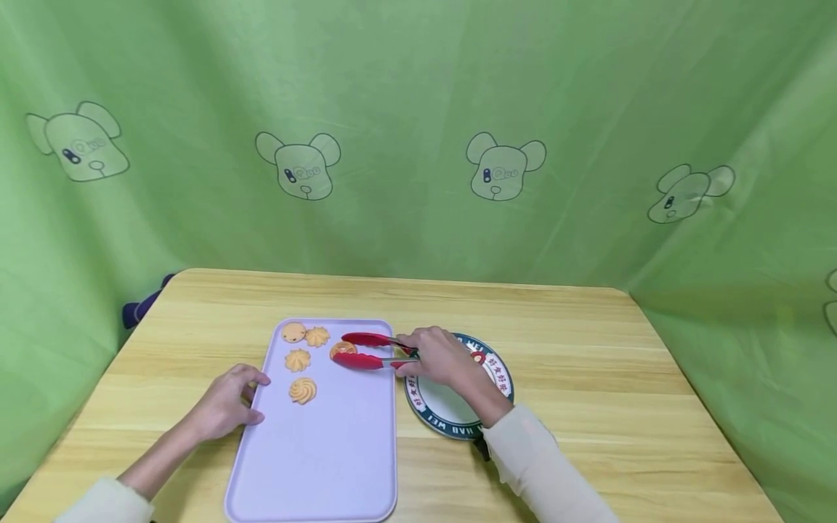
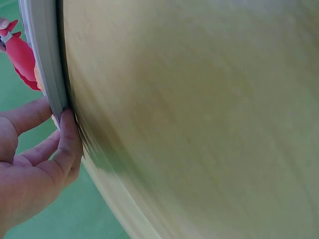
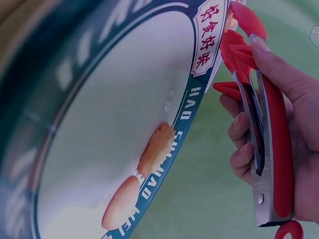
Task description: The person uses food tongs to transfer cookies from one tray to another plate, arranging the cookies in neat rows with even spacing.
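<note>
My left hand (image 1: 225, 403) holds the left rim of a lilac tray (image 1: 314, 465), thumb on one side of the edge and fingers on the other in the left wrist view. My right hand (image 1: 441, 356) grips red-and-steel tongs (image 3: 271, 144), whose spread red tips reach over the tray's upper right. Between those tips lies a ring-shaped cookie (image 1: 342, 349), partly covered by them. Left of it are a round cookie (image 1: 294, 333), two star-shaped cookies (image 1: 318, 336) and a swirled cookie (image 1: 303, 391).
A white plate (image 1: 451, 407) with a dark green lettered rim stands right of the tray, partly under my right forearm. Two cookies (image 3: 157, 147) show on it in the right wrist view. Green curtains (image 1: 405, 240) surround the wooden table (image 1: 588, 407).
</note>
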Demonstrator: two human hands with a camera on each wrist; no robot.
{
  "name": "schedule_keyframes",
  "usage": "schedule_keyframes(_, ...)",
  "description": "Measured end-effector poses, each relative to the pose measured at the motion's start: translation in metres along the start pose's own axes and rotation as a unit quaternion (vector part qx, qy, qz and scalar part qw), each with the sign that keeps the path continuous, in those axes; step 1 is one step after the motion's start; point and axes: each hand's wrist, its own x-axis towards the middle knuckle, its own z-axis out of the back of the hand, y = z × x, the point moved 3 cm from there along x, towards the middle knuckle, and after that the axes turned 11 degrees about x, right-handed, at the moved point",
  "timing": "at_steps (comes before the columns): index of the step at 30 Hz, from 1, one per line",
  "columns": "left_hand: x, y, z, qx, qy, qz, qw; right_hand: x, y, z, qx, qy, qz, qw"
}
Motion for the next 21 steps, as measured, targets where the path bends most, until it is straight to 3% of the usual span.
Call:
schedule_keyframes(8,0.001,0.000,0.000,-0.002,0.001,0.003,1.0000,-0.008,-0.007,0.007,0.012,-0.023,0.016,0.9995)
schedule_keyframes(21,0.001,0.001,-0.002,0.001,-0.005,-0.001,1.0000,-0.032,-0.020,0.024,0.029,-0.055,0.005,0.9980)
